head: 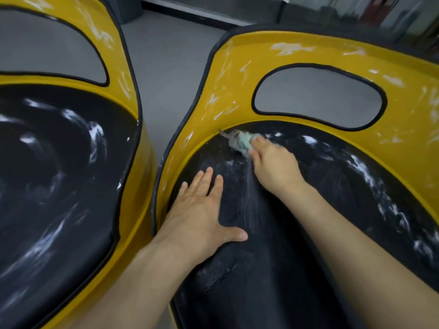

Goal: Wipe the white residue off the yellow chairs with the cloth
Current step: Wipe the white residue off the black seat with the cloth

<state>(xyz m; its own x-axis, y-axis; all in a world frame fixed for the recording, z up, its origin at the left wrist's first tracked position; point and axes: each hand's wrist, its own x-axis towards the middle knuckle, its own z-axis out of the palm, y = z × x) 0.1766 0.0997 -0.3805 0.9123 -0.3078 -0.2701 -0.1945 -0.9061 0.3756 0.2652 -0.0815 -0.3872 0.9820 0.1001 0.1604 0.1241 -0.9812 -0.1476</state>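
Grey floor [166,55] shows beyond the yellow chair [237,74]. On its black seat [285,257] the left hand [202,210] rests spread; the right hand [273,162], ahead, grips the cloth [240,142]. Firm, overlapping strokes should reach the residue [370,179] right of it.

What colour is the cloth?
Pale green, a bit blurred from moving. The cloth shows best in the head view.

floor gap [166,74] between chairs, backrest [237,74] ahead
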